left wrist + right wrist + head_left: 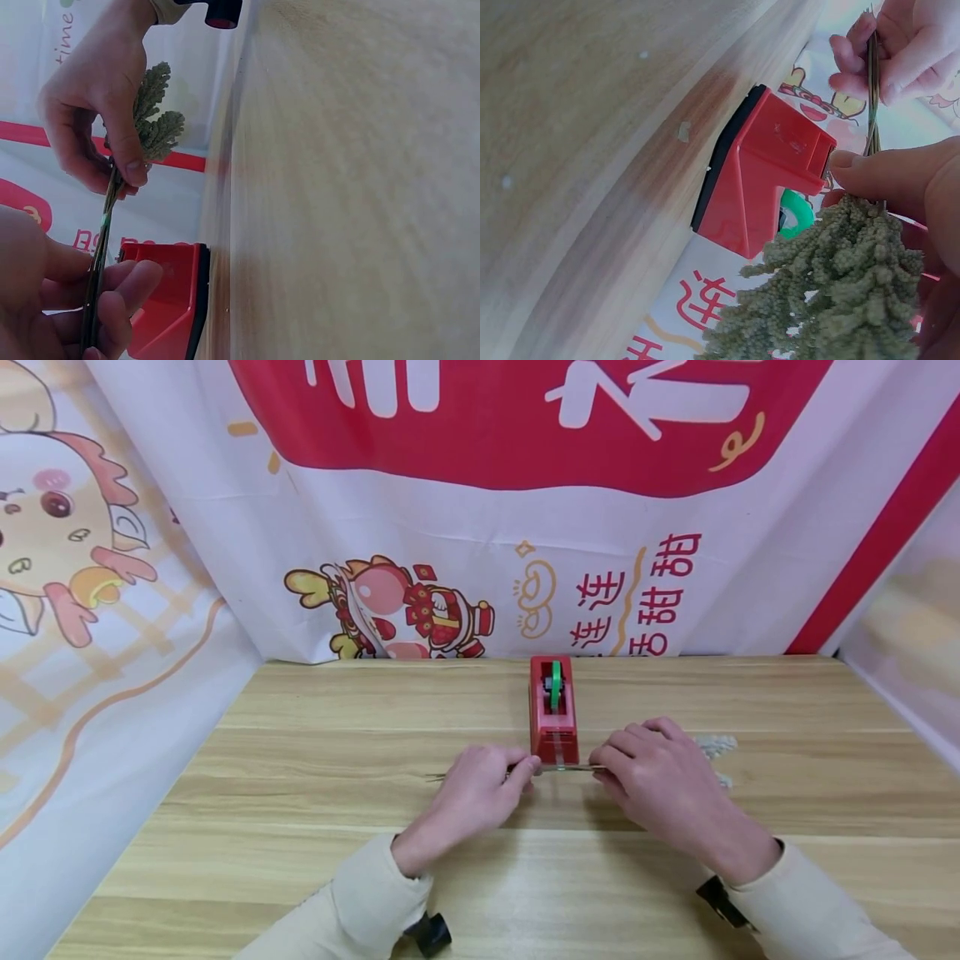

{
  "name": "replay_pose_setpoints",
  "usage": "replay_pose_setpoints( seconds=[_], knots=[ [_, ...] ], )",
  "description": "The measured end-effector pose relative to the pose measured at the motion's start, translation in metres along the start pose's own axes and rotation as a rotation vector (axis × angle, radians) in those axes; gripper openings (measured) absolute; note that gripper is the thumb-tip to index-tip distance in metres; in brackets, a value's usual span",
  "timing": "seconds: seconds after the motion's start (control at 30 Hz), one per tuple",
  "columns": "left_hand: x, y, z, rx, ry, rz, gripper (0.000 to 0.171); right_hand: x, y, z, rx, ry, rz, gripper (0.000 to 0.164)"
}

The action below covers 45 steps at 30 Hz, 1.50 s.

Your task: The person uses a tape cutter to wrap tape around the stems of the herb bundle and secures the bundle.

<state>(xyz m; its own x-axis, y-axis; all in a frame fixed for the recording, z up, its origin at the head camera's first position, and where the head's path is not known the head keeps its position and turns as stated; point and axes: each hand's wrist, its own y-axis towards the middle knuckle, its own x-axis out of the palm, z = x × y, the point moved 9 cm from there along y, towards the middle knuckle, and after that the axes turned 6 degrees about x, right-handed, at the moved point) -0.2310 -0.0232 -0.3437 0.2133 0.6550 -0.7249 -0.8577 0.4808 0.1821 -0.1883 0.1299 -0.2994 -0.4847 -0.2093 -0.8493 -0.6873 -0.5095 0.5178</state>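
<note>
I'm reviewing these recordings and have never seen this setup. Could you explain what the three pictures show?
There is no machine here: a person works with two bare hands. The wide picture comes from a camera on the head, looking forward and down. The other two come from cameras on the left and right wrists.

On the wooden table stands a red tape dispenser with a green roll in it. The left hand and right hand hold a bundle of thin stems just in front of it. The right hand is nearer the fluffy grey-green heads. A printed cloth hangs behind.
</note>
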Motion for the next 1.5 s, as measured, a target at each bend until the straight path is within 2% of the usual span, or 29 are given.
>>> replay_pose_setpoints(
  seconds=[0.17, 0.33, 0.5, 0.67, 0.87, 1.07, 1.33, 1.5],
  knots=[
    [-0.001, 0.000, -0.001, 0.000, 0.007, 0.005, 0.026, 0.003, 0.001, -0.001, 0.002, 0.007, -0.031, 0.028],
    [-0.005, -0.001, -0.001, -0.005, -0.010, 0.036, 0.020, 0.008, 0.002, 0.000, 0.026, 0.003, -0.101, 0.036],
    [-0.007, -0.001, -0.002, -0.015, -0.020, 0.064, 0.017, 0.010, 0.000, 0.000, 0.015, -0.017, -0.128, 0.037],
    [-0.008, -0.001, -0.002, -0.018, -0.023, 0.080, 0.015, 0.011, -0.002, 0.001, 0.021, -0.014, -0.127, 0.031],
    [-0.009, -0.001, -0.002, -0.034, -0.019, 0.096, 0.013, 0.006, -0.001, 0.002, 0.012, 0.011, -0.064, 0.025],
    [-0.011, -0.002, -0.001, -0.018, -0.002, 0.128, 0.010, 0.004, 0.000, 0.001, 0.018, 0.021, -0.031, 0.022],
    [-0.014, -0.003, 0.001, 0.010, 0.017, 0.170, 0.008, 0.008, 0.001, 0.004, 0.094, 0.026, -0.089, 0.027],
    [-0.016, -0.002, 0.001, 0.017, 0.034, 0.181, 0.008, 0.011, 0.001, 0.003, 0.085, 0.011, -0.111, 0.029]
  ],
)
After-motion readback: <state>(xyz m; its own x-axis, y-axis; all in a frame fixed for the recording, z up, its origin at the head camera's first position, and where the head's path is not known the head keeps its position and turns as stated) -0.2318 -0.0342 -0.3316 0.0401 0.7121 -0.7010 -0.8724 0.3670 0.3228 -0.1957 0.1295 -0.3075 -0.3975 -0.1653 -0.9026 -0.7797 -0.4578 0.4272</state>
